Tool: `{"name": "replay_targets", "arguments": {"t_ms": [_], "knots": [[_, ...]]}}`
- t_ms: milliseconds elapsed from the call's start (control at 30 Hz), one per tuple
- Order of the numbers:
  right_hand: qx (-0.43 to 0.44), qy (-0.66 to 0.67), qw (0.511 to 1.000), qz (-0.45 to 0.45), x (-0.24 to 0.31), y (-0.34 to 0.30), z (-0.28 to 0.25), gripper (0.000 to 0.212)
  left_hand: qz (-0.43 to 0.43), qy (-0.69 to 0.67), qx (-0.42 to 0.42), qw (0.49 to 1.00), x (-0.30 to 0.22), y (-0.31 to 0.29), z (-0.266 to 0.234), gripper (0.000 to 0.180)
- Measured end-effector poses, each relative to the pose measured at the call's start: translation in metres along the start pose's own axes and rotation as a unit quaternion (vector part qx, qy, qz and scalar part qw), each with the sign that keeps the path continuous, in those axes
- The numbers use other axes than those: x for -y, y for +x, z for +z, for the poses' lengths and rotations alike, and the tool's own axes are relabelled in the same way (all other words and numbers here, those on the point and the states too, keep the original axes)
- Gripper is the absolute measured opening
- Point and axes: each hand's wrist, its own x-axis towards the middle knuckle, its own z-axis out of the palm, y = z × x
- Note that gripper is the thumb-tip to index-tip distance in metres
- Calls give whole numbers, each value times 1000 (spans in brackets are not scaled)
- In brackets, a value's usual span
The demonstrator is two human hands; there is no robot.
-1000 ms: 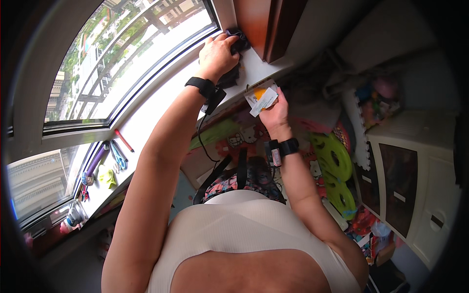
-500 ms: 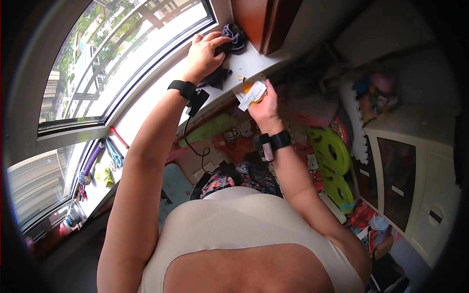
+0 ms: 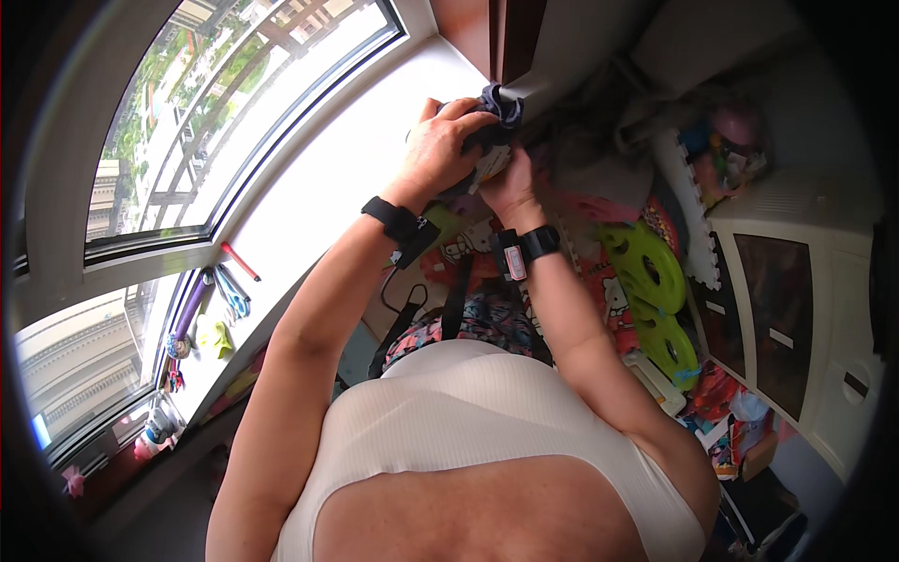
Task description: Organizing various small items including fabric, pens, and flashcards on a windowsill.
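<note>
Dark bundle (image 3: 493,117), a dark fabric-like item with a knotted top, sits at the far end of the white windowsill (image 3: 356,178), just beside the brown cabinet edge (image 3: 510,37). In the head view, the left hand (image 3: 440,150) lies over the bundle, fingers curled around it in a closed grip. The right hand (image 3: 510,183) is just below the bundle, touching the left hand; its grip state cannot be determined. A red pencil (image 3: 241,262) and blue scissors (image 3: 232,292) lie on the windowsill, well apart from the bundle.
</note>
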Motion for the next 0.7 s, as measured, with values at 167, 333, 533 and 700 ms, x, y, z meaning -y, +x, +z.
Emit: {"name": "replay_targets", "arguments": {"t_ms": [167, 333, 533, 700], "knots": [[70, 48, 996, 4, 0, -20, 5, 41, 10, -60, 2, 998, -10, -4, -6, 45], [38, -423, 888, -176, 2, -29, -17, 46, -80, -236, -159, 955, 6, -18, -56, 40], [-91, -47, 994, -34, 20, -29, 0, 45, -208, 234, -34, 949, 63, -105, -111, 54], [-56, -71, 995, -45, 52, -43, 3, 43, -168, 156, 34, 973, 102, -99, -81, 47]]}}
